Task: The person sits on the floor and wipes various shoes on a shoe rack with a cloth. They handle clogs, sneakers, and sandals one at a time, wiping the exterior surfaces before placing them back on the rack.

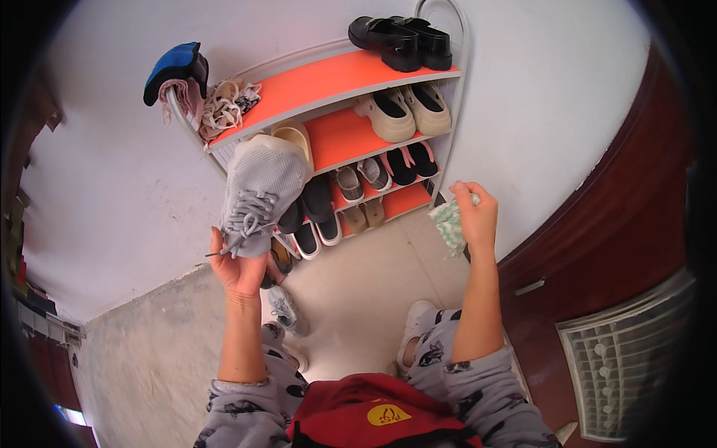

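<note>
My left hand (243, 274) holds a grey knit lace-up sneaker (266, 173) by its heel end, with the toe pointing away from me. The sneaker hides part of the shoe rack behind it. Pinched in the fingers of my right hand (480, 215) is a green-and-white cloth (450, 227), which hangs down beside the rack's right end. On the floor near my left leg rests another grey lace-up sneaker (287, 311).
A shoe rack (313, 78) with orange shelves stands against the wall. It carries black loafers (400, 42), beige clogs (403, 112) and several other pairs. Fabric straps (227, 109) lie at its top left; a blue-and-black item (175, 67) hangs there. A dark red door (605, 246) is to my right.
</note>
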`<state>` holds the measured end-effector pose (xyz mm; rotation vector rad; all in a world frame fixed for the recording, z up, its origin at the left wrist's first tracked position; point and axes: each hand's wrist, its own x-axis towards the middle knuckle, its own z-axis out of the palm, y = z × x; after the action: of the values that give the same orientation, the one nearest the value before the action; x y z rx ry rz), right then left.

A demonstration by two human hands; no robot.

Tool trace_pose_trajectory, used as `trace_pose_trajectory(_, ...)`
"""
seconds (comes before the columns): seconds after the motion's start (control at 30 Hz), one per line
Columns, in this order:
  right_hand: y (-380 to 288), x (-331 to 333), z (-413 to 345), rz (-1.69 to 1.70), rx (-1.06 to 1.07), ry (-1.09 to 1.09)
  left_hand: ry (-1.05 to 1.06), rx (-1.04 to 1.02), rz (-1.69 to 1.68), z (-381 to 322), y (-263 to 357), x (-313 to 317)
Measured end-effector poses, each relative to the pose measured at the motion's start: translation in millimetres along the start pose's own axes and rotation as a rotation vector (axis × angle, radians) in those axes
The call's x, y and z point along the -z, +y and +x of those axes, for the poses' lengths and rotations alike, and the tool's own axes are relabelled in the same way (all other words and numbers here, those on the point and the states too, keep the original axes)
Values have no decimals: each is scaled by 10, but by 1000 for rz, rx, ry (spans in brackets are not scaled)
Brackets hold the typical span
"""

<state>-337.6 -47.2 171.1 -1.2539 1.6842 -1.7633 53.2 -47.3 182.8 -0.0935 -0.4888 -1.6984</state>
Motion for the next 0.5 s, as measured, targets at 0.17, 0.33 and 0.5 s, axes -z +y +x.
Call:
trace_pose_trajectory(0.17, -142, -111, -80, 333, -278, -176, 120, 144, 169, -160, -20, 164)
trace_pose_trajectory(0.33, -202, -207, -180, 589, -397, -353, 368, 340, 69, -389, -490, 549)
trace_pose_trajectory(0.5, -192, -432, -346, 414, -237, -463, 551, 485, 74, -418, -699, 593)
